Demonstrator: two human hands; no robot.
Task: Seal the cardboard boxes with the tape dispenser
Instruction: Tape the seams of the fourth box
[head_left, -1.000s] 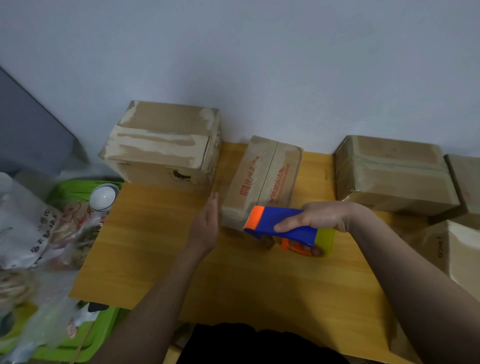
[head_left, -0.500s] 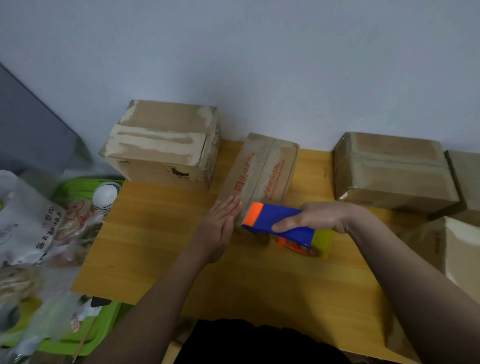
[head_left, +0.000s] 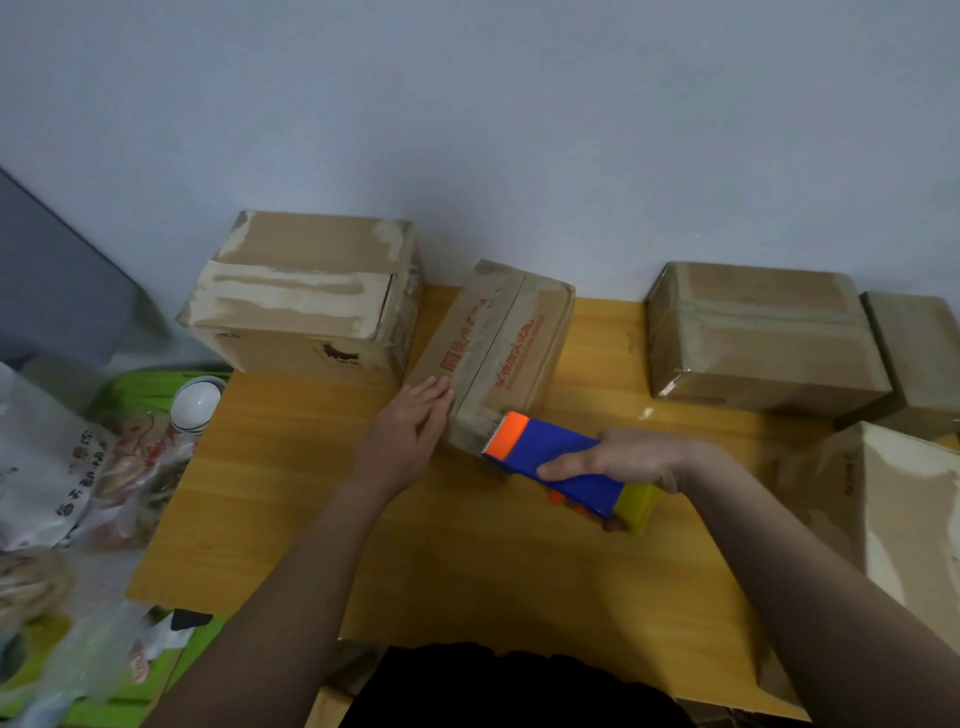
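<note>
A box (head_left: 498, 353) w/ red print is steadied by the flat, straight-fingered left hand (head_left: 408, 436) at its near-left corner, while the dispenser (head_left: 558, 465) is gripped by the right hand (head_left: 631, 457), its orange end touching the box's near edge.

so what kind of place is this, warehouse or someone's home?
Looks like a home or small-office packing corner, not a warehouse: a wooden table against a plain wall, a few taped cardboard boxes, and bagged food piled beside it. The right hand holds a tape dispenser.

red print on box (head_left: 493, 343), illegible
</note>
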